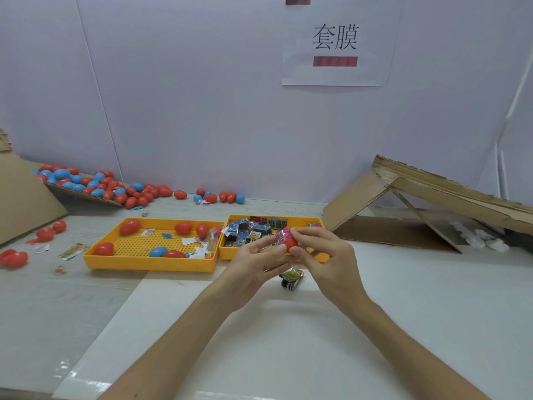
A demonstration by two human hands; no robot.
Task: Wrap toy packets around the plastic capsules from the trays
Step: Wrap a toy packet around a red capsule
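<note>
Both hands are up off the table, meeting on one red egg-shaped plastic capsule [289, 243]. The right hand [326, 255] pinches it, index over the top and thumb under. The left hand [256, 264] grips its near side with thumb and fingertips. A pink printed toy packet [282, 234] sits over the capsule's upper half; the lower half is bare red, so I judge this wrap as mid-way: on, not yet pulled down or closed. I can't tell how far round the back it goes. Directly behind the hands is a yellow plastic tray [226, 254] holding mixed printed packets [248, 229], plenty of stock. Left of the left hand is a second yellow perforated tray [150, 264] with a few bare red and blue capsules [129, 227] plus paper scraps. Just under the hands, on the white mat, lies one loose green-and-black packet [292, 279], apart from both hands. Far left and back of the hands, a heap of red and blue capsules [101, 184] spills off a cardboard sheet; they look unwrapped. Right of the right hand stands a folded cardboard ramp [418, 194]; I can't make out any finished pieces under it. Progress estimate: one unit in hand, no visibly finished ones, and the bulk of the capsules left to do.
</note>
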